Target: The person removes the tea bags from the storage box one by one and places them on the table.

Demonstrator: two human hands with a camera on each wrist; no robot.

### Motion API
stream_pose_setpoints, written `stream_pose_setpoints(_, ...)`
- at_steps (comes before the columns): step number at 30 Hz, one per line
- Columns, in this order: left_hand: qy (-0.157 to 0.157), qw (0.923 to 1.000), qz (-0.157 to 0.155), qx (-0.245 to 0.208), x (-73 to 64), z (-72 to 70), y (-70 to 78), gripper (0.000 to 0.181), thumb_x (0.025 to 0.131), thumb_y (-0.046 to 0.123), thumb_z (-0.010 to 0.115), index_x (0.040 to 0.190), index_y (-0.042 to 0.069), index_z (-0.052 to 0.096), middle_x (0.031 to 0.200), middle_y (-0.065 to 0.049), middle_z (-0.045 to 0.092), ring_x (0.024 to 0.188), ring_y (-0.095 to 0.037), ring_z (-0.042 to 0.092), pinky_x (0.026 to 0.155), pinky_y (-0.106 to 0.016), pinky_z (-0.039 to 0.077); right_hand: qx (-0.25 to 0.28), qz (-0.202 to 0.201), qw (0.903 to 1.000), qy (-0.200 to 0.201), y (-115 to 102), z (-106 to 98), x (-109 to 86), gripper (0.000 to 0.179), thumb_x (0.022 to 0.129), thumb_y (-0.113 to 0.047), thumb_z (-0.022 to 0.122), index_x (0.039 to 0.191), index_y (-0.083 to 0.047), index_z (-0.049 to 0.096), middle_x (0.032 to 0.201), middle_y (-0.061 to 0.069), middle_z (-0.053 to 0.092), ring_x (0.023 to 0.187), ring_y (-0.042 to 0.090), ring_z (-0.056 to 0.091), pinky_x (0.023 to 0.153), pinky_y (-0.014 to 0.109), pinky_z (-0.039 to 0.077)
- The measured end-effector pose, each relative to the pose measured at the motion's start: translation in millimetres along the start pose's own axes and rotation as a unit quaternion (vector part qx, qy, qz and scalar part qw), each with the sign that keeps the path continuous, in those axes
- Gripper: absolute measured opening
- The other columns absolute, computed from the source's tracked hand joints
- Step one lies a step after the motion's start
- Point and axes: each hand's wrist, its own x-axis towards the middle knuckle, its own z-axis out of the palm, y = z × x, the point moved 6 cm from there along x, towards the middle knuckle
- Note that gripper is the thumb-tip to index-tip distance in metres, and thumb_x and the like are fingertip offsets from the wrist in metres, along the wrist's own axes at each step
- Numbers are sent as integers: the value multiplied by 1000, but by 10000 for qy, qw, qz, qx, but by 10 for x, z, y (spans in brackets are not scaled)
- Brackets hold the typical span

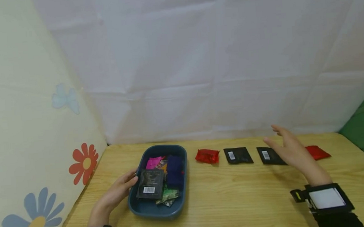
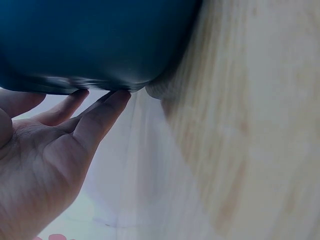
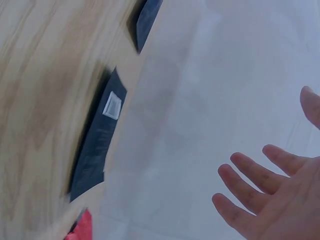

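A dark blue plastic basin (image 1: 159, 213) stands on the table at left, holding packets, among them a black one (image 1: 150, 181) with a barcode. My left hand (image 1: 116, 192) touches the basin's left side; in the left wrist view its fingers (image 2: 102, 117) extend against the outer wall. Over the row of packets, my right hand (image 1: 295, 153) hovers with spread fingers and holds nothing. Nearest to it lies a black packet (image 1: 267, 156), partly hidden behind the hand in the head view but plain in the right wrist view (image 3: 95, 145). A red packet (image 1: 319, 152) lies just right of the hand.
Left of that black packet lie another black packet (image 1: 242, 155) and a red packet (image 1: 207, 156), beside the basin. A white sheet (image 1: 182, 113) rises behind the wooden table (image 1: 237, 200). A flower-printed sheet (image 1: 20, 137) borders the left side.
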Motion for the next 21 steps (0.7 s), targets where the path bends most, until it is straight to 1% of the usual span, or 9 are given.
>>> stream_pose_setpoints(4, -1, 10000, -8, -24, -12, -4, -5, 61, 100, 28, 41, 148, -1, 19, 155, -30, 20, 135, -40, 29, 109, -66, 28, -119, -248, 9996, 29, -150, 47, 5, 79, 95, -46, 44, 146, 9, 19, 139, 45, 32, 122, 60, 30, 92, 77, 30)
stream_pose_setpoints(9, 38, 10000, -65, 3, -25, -6, -2, 61, 99, 29, 42, 148, -1, 20, 154, -30, 21, 135, -40, 30, 108, -66, 28, -239, -410, 9987, 189, -356, 110, 19, 79, 94, -48, 46, 144, 9, 25, 140, 43, 34, 124, 57, 30, 97, 74, 29)
stream_pose_setpoints(12, 74, 9999, -108, 22, -35, -8, 1, 61, 99, 29, 42, 148, -2, 20, 154, -30, 21, 135, -41, 31, 108, -66, 29, -256, -496, 9983, 171, -489, 171, 35, 76, 94, -46, 47, 144, 9, 27, 141, 41, 35, 126, 55, 30, 100, 72, 29)
stream_pose_setpoints(16, 69, 9999, -121, 21, -37, -10, 0, 62, 99, 30, 42, 148, -1, 20, 154, -30, 21, 135, -40, 30, 109, -66, 28, -302, -560, 9980, 8, -661, 317, 74, 79, 92, -53, 45, 145, 4, 28, 145, 36, 34, 130, 51, 29, 103, 70, 29)
stream_pose_setpoints(19, 43, 10000, -85, 5, -29, -7, -2, 62, 99, 30, 42, 148, -1, 19, 154, -30, 21, 135, -40, 30, 108, -66, 28, -389, -665, 9970, -77, -778, 453, 116, 79, 91, -54, 46, 146, 0, 29, 146, 32, 36, 131, 48, 30, 104, 68, 30)
stream_pose_setpoints(21, 15, 10000, -67, -19, -22, -2, -4, 62, 99, 30, 42, 148, -1, 19, 154, -30, 21, 135, -40, 30, 109, -66, 28, -474, -787, 9957, -110, -866, 545, 144, 76, 91, -50, 50, 145, -1, 31, 146, 30, 37, 131, 46, 32, 105, 67, 31)
